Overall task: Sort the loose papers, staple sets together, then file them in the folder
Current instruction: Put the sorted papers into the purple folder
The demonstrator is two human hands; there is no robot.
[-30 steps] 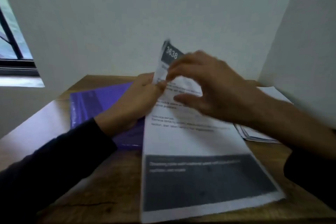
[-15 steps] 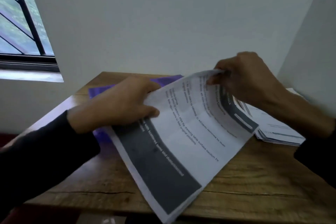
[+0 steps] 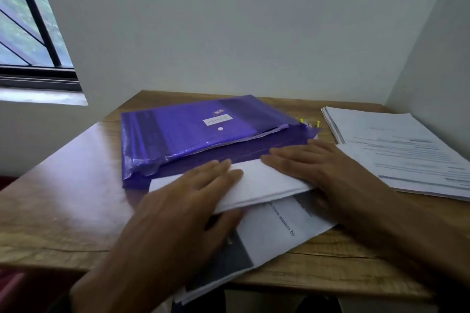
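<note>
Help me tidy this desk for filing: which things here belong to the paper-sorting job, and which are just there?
Part of the job:
- paper set under the left hand and right hand
- purple folder
- paper stack at right

Just there:
- wooden desk
- window
- small yellow item, unclear

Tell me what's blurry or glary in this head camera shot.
Head view: both hands, left hand and right hand, are smeared by motion; daylight glare washes the table on its left; print on the paper stack is too soft to read; wide-angle bending tilts the window.
</note>
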